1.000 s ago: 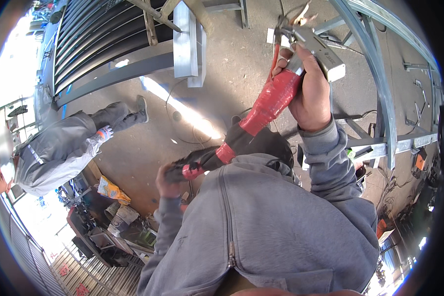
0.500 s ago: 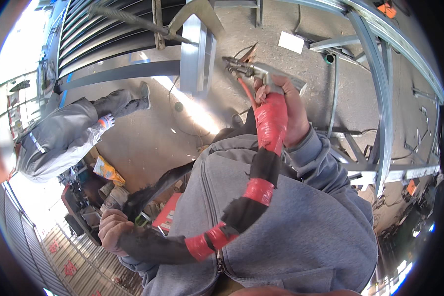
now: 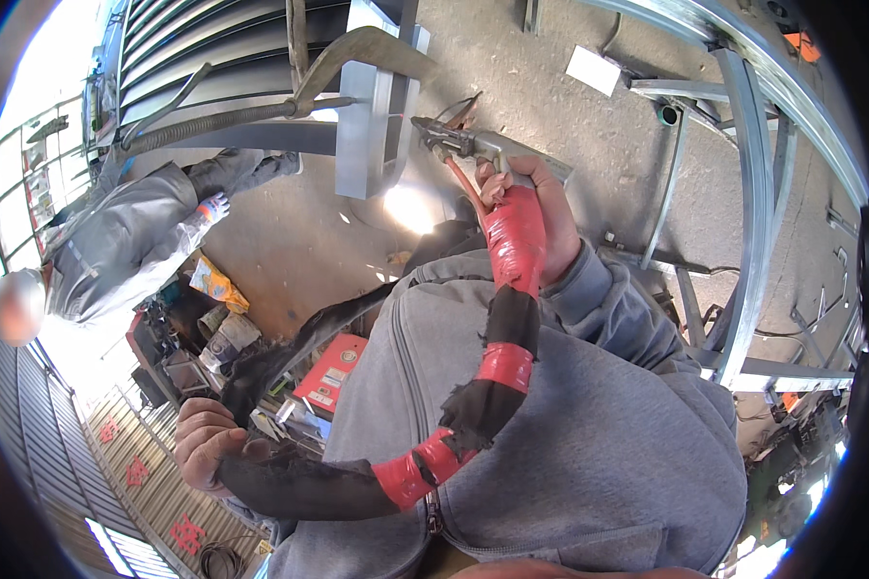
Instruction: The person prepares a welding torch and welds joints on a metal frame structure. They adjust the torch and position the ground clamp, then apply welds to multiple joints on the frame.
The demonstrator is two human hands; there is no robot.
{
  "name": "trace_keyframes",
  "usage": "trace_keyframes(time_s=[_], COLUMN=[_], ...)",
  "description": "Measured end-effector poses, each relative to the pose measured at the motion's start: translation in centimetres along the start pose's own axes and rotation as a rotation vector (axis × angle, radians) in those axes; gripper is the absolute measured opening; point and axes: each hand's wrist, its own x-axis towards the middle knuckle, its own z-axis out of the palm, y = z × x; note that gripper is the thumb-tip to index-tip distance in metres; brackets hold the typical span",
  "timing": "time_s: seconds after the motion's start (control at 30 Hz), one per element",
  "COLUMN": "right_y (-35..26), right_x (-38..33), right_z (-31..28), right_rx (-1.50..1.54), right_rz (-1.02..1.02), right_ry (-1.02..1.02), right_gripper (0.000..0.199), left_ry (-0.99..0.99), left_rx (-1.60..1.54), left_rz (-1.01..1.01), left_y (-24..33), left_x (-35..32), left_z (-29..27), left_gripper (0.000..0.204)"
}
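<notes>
My right hand (image 3: pixel 554 207) is wrapped round a silver metal hand tool (image 3: pixel 497 147) with a narrow, jaw-like tip, and round the red-taped end of its cable. A thin red hose (image 3: pixel 465 181) runs along the tool's side. The thick cable (image 3: pixel 490 410), wrapped in bands of red tape and black sleeve, curves down across my grey sweatshirt. At lower left, my left hand (image 3: pixel 206 446) is closed round the black-sleeved part of that cable. The tool's tip is in the air, apart from a grey metal beam (image 3: pixel 365 145) ahead.
A big screw clamp (image 3: pixel 362 56) grips the beam. A person in grey overalls (image 3: pixel 130 236) bends at left. Galvanised frames (image 3: pixel 746 193) stand at right. A red box (image 3: pixel 332 372) lies near my left arm; a white sheet (image 3: pixel 593 70) is on the floor.
The view has shifted, and the clamp and beam now show lower and more fully. The tool has moved slightly left in the picture. Both hands keep their grips.
</notes>
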Motion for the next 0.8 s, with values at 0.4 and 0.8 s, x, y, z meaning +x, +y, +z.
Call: trace_keyframes(time_s=[0.4, 0.8], right_y=[-1.2, -1.3], right_x=[1.1, 1.7], right_z=[0.7, 1.0], right_rx=[-0.036, -0.022], right_rz=[-0.023, -0.01], right_ry=[0.043, 0.098], right_gripper=[0.025, 0.025], left_ry=[0.043, 0.056], left_rx=[0.025, -0.003], left_rz=[-0.07, -0.076], left_y=[0.6, -0.4], left_x=[1.8, 1.7], left_z=[1.1, 1.0], left_gripper=[0.037, 0.034])
